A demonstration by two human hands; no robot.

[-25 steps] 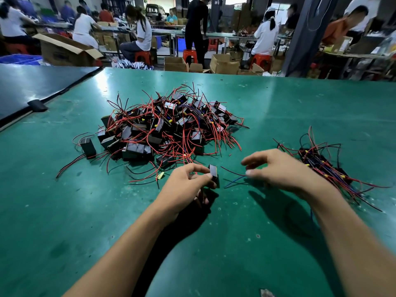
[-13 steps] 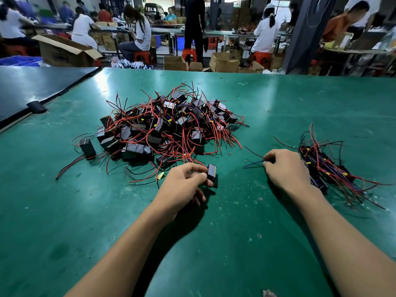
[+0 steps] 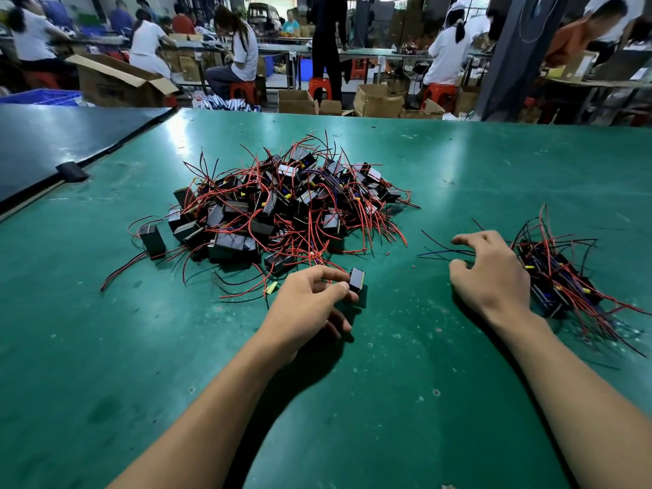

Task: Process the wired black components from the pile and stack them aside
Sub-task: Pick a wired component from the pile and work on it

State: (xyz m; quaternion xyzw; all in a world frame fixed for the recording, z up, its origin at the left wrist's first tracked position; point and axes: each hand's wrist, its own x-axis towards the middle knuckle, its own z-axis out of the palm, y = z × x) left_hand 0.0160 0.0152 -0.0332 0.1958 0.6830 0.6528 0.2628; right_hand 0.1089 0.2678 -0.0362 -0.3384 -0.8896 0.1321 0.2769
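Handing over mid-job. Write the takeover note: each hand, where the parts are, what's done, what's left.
Left hand: pinches one small black box-shaped component at the near edge of the main pile.
Right hand: curled over thin dark loose wires on the green table, right beside the finished stack. I cannot tell if it pinches them.
Main pile of black components with red wires: table centre, large.
Done: a small stack of wired black components on the right.
Left: finish the held component, add it to the stack, then work through the pile.
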